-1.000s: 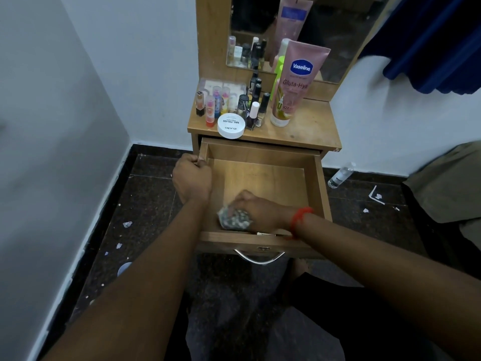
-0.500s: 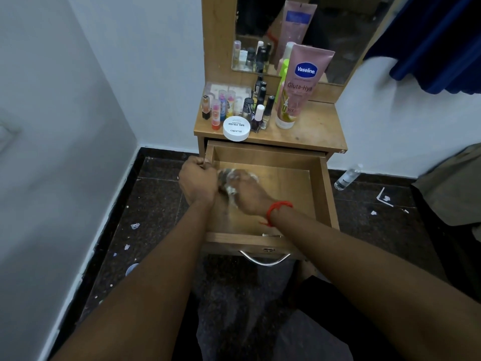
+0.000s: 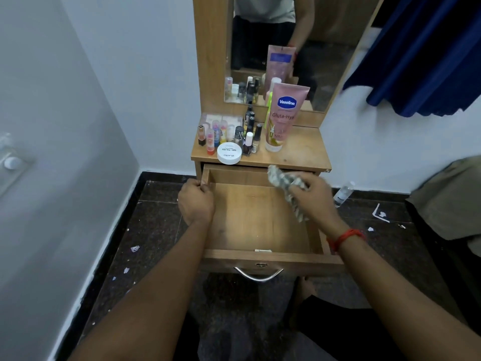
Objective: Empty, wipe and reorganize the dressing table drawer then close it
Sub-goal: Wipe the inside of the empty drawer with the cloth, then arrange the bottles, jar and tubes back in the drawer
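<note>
The wooden drawer [image 3: 260,257] of the dressing table stands pulled out, and nothing lies on its bare floor. My left hand [image 3: 195,201] grips the drawer's left wall near the back corner. My right hand [image 3: 312,198] holds a crumpled patterned cloth [image 3: 282,179] above the drawer's back right corner, lifted off the floor. On the table top [image 3: 304,152] stand a pink Vaseline tube [image 3: 282,118], a white round nail polish remover tub [image 3: 229,153] and several small bottles and lip balms [image 3: 229,134].
A mirror [image 3: 281,48] rises behind the table top. A white wall [image 3: 65,152] closes in on the left. A clear bottle [image 3: 343,194] lies on the dark floor to the right, with paper scraps [image 3: 381,213] scattered around. Blue fabric [image 3: 421,61] hangs at upper right.
My right hand swept the cloth from the drawer's front to its back left, then across to the back right and up. My left hand kept its grip on the drawer's left wall.
</note>
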